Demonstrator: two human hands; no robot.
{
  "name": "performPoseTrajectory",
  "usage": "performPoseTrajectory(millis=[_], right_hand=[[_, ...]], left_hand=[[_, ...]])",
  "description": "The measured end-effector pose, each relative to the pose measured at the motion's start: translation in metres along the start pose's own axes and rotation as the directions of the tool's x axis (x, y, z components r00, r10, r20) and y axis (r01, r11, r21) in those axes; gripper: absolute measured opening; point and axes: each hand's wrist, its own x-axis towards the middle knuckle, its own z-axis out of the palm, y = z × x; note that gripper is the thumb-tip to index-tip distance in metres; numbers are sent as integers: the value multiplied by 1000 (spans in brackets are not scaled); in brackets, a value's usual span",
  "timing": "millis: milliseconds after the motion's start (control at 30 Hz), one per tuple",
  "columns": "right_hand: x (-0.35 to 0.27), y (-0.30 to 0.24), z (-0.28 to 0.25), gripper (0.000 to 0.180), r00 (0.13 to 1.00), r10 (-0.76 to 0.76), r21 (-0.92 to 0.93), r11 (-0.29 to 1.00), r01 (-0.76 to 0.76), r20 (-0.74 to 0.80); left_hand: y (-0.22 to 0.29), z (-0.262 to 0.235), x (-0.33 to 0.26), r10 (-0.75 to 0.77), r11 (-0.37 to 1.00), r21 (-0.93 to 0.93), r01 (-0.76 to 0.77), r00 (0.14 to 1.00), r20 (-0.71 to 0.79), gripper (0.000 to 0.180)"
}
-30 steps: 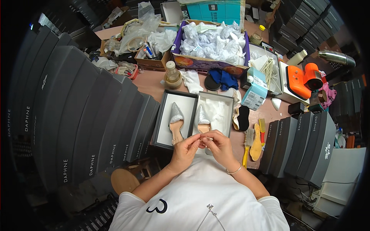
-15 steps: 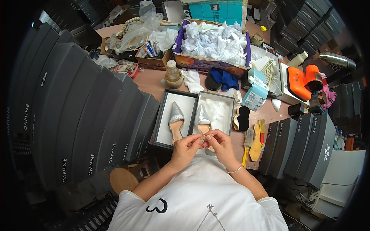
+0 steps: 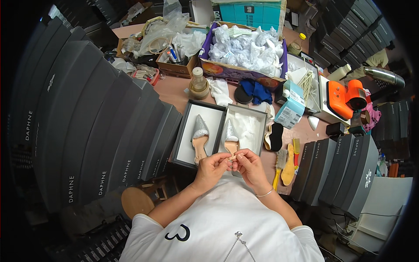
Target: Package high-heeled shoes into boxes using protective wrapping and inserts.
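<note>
Two pointed shoes with silver glitter toes and beige insoles are in front of me. The left shoe (image 3: 200, 142) lies in the white-lined left half of a dark grey shoebox (image 3: 178, 142). The other shoe (image 3: 231, 133) points away from me over the box's right half, which holds white tissue paper (image 3: 249, 123). At its heel end, my left hand (image 3: 211, 171) and my right hand (image 3: 251, 170) meet, both pinched on a thin, pale strap (image 3: 233, 157). My fingers hide the heel and most of the strap.
Dark shoeboxes (image 3: 87, 126) are stacked at left, with more boxes (image 3: 342, 168) at right. Brushes (image 3: 280, 163) lie right of the shoes. Behind stand a glue jar (image 3: 199, 85), a purple carton (image 3: 240, 75) of wrapped white stuffing and an orange device (image 3: 345, 98).
My fingertips have shifted slightly on the strap, and the strap shows a little more between them. The view has tilted a little; the shoes stay put.
</note>
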Motion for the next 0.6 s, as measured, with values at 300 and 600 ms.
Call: performPoseTrajectory(millis=[300, 600], right_hand=[[-4, 0, 6, 12, 991, -131, -94, 987, 131, -2], [-12, -22, 26, 22, 902, -295, -857, 320, 403, 314]], left_hand=[[4, 0, 0, 8, 997, 72, -7, 1000, -14, 18], [5, -2, -1, 172, 924, 345, -164, 985, 9, 22]])
